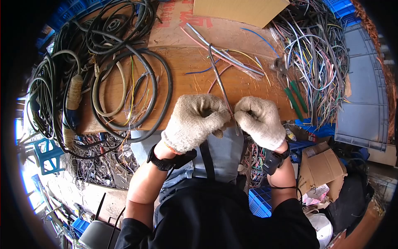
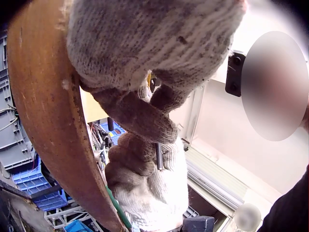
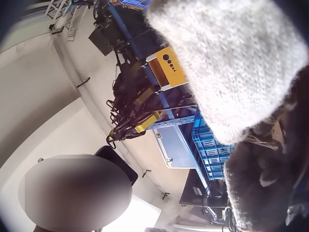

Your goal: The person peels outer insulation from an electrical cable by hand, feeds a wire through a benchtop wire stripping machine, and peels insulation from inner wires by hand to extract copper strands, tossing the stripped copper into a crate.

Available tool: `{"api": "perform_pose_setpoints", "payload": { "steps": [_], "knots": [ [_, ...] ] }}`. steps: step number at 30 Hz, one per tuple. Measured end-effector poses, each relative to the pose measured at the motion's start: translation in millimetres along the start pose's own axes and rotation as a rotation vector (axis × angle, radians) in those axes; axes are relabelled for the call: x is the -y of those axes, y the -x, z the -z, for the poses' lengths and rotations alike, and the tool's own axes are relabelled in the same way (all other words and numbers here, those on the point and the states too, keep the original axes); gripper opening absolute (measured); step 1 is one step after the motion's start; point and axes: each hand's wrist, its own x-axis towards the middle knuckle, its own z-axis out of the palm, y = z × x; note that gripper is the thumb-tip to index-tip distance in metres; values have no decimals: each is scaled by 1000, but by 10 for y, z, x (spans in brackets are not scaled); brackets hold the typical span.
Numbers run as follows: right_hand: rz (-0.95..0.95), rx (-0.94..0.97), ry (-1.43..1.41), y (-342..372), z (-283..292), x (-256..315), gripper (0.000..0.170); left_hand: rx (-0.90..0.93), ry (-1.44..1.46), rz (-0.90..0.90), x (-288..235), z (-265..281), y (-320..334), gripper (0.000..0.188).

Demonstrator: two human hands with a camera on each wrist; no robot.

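The person's left hand (image 1: 192, 118) pinches a thin dark cable (image 1: 219, 79) close to its near end; the right hand (image 1: 263, 120) appears to pinch it just beside, presumably steadying it from both sides. Its far part passes over loose cut wires (image 1: 224, 54) on the wooden surface (image 1: 182, 88), which could snag it. Green-handled pliers (image 1: 298, 93) lie beyond the right hand, likely for easy reach. Coiled black cable (image 1: 170, 83) crowds the left; a wire heap (image 1: 315, 62), the right; a cardboard box (image 1: 240, 10), the far edge.

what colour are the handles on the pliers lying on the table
The handles are green, seen best in the head view.
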Motion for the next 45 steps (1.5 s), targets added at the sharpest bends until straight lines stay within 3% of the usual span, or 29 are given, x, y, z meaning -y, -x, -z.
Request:
{"api": "perform_pose_setpoints", "payload": {
  "steps": [6, 9, 17, 24, 26, 27, 29, 33, 36, 39, 45],
  "knots": [
    [48, -70, -30, 10, -42, 9, 7, 12, 13, -10, -32, -8, -2, 16],
    [-20, -26, -49, 10, -19, 25, 9, 18, -18, -5, -40, -11, 2, 18],
    [-299, 107, -700, -55, -37, -137, 11, 58, 47, 56, -131, 43, 20, 16],
    [-404, 125, -873, -106, -53, -116, 13, 89, 116, 36, -108, 103, 25, 15],
    [-286, 128, -603, -98, -6, -25, 15, 78, 114, 48, -124, 89, 26, 15],
    [-287, 128, -603, -92, -9, -25, 15, 79, 114, 48, -119, 88, 23, 15],
    [-77, 40, -234, -62, -16, -24, 16, 66, 110, 36, -104, 80, 15, 16],
    [-90, -10, -324, -15, -57, 75, 16, 37, 97, 14, -103, 34, 19, 16],
    [-132, -24, -139, -1, -45, 90, 16, -18, 95, -1, -95, -10, 26, 17],
    [-80, -47, -116, 16, -26, 80, 15, -30, 118, -19, -50, -24, 10, 16],
    [125, -188, 256, 40, -14, 102, 9, -111, 72, -58, 32, -71, -27, 13]
  ]
}}
